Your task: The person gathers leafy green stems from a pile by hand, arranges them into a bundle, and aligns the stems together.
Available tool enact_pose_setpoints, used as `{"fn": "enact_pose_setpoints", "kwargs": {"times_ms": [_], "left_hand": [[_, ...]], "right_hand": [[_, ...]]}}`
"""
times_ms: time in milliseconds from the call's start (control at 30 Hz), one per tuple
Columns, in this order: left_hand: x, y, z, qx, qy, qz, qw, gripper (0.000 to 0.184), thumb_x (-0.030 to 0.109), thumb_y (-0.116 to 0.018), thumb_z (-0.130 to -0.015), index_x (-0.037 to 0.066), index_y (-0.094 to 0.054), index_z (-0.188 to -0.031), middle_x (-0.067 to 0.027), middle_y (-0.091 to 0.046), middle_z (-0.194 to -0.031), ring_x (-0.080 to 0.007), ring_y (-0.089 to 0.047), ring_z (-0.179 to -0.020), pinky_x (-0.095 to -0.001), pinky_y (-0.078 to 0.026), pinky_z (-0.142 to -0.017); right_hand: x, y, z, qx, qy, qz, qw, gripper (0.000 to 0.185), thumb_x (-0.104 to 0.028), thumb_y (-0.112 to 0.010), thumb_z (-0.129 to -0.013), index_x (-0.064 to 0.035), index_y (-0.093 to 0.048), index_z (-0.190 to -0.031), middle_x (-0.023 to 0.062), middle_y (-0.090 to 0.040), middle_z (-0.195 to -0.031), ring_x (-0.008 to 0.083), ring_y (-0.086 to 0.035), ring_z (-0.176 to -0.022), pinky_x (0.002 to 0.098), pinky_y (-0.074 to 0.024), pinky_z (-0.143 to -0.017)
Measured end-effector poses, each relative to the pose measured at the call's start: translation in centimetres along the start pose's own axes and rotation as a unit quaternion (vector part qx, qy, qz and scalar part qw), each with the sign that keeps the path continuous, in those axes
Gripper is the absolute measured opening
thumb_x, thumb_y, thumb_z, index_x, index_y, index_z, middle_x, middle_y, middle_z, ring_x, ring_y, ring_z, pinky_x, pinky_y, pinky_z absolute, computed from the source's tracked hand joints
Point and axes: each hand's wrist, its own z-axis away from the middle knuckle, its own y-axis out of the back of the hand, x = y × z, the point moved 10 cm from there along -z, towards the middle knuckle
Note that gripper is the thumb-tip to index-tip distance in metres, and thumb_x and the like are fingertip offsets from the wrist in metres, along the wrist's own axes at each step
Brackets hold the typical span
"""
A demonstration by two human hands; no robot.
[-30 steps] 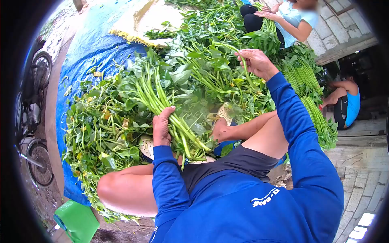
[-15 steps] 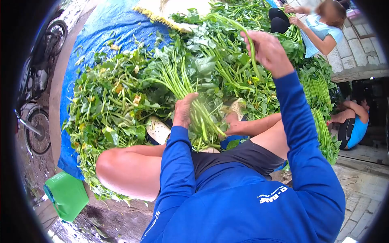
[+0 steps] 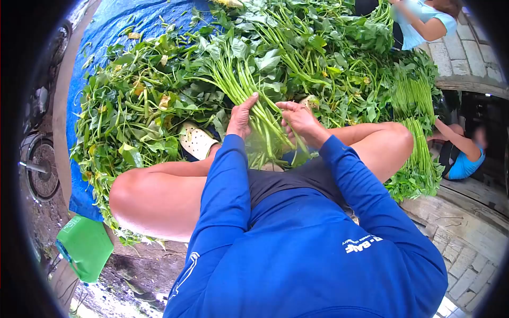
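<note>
My left hand (image 3: 242, 117) is closed around a bundle of long green stems (image 3: 236, 79), whose leafy tops point away from me and whose cut ends hang over my lap. Just right of the bundle, my right hand (image 3: 302, 121) has its fingers bent in a pinch, with a stem running down beside and below them. Leafy greens (image 3: 328, 63) lie in a wide heap beyond both hands, and a looser pile of leaves (image 3: 143, 106) spreads to the left.
A blue tarp (image 3: 111, 32) lies under the heap. Stacked bundles (image 3: 413, 100) stand at the right. Two people (image 3: 432, 26) sit at the upper right and far right. A green container (image 3: 87, 249) is at lower left, a motorcycle wheel (image 3: 43, 167) at far left.
My right hand has come down from the upper right to beside the bundle, bringing its stem along. My left hand still holds the bundle. The view has shifted.
</note>
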Motion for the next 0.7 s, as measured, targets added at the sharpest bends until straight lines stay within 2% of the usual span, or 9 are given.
{"fn": "enact_pose_setpoints", "kwargs": {"times_ms": [133,267,300,367,400,500,633,667,700], "left_hand": [[-0.6,-0.9,1.3,-0.017,0.028,0.009,0.999,0.028,0.026,-0.077,-0.102,0.004,-0.072,-0.119,-0.0102,-0.079,-0.102,-0.0243,-0.078,-0.085,-0.0429,-0.067,-0.08],[-2.0,0.6,1.2,-0.016,0.07,0.021,0.997,0.032,0.024,-0.082,-0.098,0.004,-0.074,-0.122,-0.008,-0.078,-0.106,-0.0226,-0.076,-0.089,-0.0408,-0.064,-0.081],[-2.1,0.8,1.1,-0.01,0.07,0.022,0.997,0.034,0.023,-0.084,-0.096,0.004,-0.074,-0.123,-0.0073,-0.078,-0.108,-0.0217,-0.075,-0.091,-0.0398,-0.063,-0.082],[-1.6,1.9,0.8,0.054,0.006,-0.019,0.998,0.032,0.027,-0.085,-0.096,0.005,-0.073,-0.117,-0.0068,-0.077,-0.097,-0.021,-0.076,-0.077,-0.0396,-0.065,-0.069],[-1.5,1.9,0.7,0.067,0.009,-0.027,0.997,0.033,0.026,-0.087,-0.094,0.005,-0.074,-0.116,-0.0069,-0.077,-0.096,-0.0208,-0.075,-0.075,-0.0389,-0.064,-0.067],[-1.9,2.4,0.4,0.091,0.042,-0.046,0.994,0.031,0.023,-0.089,-0.091,0.005,-0.075,-0.111,-0.0067,-0.076,-0.092,-0.0208,-0.073,-0.071,-0.0382,-0.063,-0.063],[-1.1,2.7,0.1,0.095,0.023,-0.039,0.994,0.025,0.018,-0.087,-0.09,0.005,-0.076,-0.108,-0.0061,-0.075,-0.094,-0.0199,-0.073,-0.08,-0.0361,-0.061,-0.076],[-0.5,2.5,-0.2,0.088,0.005,-0.036,0.995,0.024,0.017,-0.087,-0.09,0.005,-0.076,-0.108,-0.0058,-0.075,-0.095,-0.0194,-0.072,-0.084,-0.0346,-0.06,-0.08],[-0.1,2.2,-0.2,0.079,-0.011,-0.035,0.996,0.023,0.016,-0.086,-0.09,0.005,-0.076,-0.108,-0.0056,-0.075,-0.096,-0.0189,-0.072,-0.087,-0.0332,-0.059,-0.084]], "right_hand": [[-1.3,-0.3,-4.0,-0.019,0.079,0.009,0.997,0.05,-0.014,-0.055,-0.109,-0.0107,-0.055,-0.159,0.0013,-0.064,-0.085,0.0095,-0.059,-0.066,0.0282,-0.0511,-0.057],[-1.2,-2.0,-5.0,-0.016,0.073,0.147,0.986,0.046,-0.016,-0.061,-0.107,-0.004,-0.062,-0.152,0.0064,-0.075,-0.097,0.0107,-0.063,-0.066,0.029,-0.0537,-0.059],[-1.3,-2.6,-4.7,-0.022,0.095,0.143,0.985,0.047,-0.014,-0.064,-0.106,-0.0015,-0.062,-0.151,0.0049,-0.075,-0.1,0.0111,-0.065,-0.071,0.0273,-0.0557,-0.065],[-1.1,-4.1,-4.7,-0.062,0.144,0.184,0.97,0.046,-0.015,-0.063,-0.105,0.0022,-0.063,-0.148,0.0109,-0.079,-0.11,0.0154,-0.073,-0.09,0.0275,-0.0581,-0.081],[0.7,-4.2,-6.9,-0.062,0.186,0.174,0.965,0.045,-0.016,-0.059,-0.106,0.0045,-0.063,-0.146,0.0197,-0.079,-0.12,0.0237,-0.076,-0.111,0.031,-0.0573,-0.096],[0.4,-5.0,-6.2,-0.074,0.213,0.224,0.948,0.047,-0.021,-0.055,-0.107,0.0056,-0.063,-0.145,0.0253,-0.076,-0.128,0.0316,-0.073,-0.121,0.0362,-0.0549,-0.105],[-0.2,-5.6,-3.4,0.098,0.235,0.347,0.903,0.059,-0.031,-0.05,-0.107,-0.0012,-0.054,-0.157,0.0287,-0.064,-0.142,0.0432,-0.06,-0.129,0.0457,-0.0441,-0.117],[0.2,-5.6,-2.3,0.114,0.201,0.319,0.919,0.061,-0.034,-0.05,-0.108,-0.002,-0.051,-0.16,0.0287,-0.062,-0.139,0.0429,-0.055,-0.129,0.046,-0.0408,-0.118],[0.4,-5.9,-2.3,0.158,0.275,0.329,0.889,0.06,-0.031,-0.05,-0.109,-0.0063,-0.048,-0.164,0.0252,-0.062,-0.129,0.0399,-0.056,-0.125,0.0431,-0.0427,-0.115]]}}
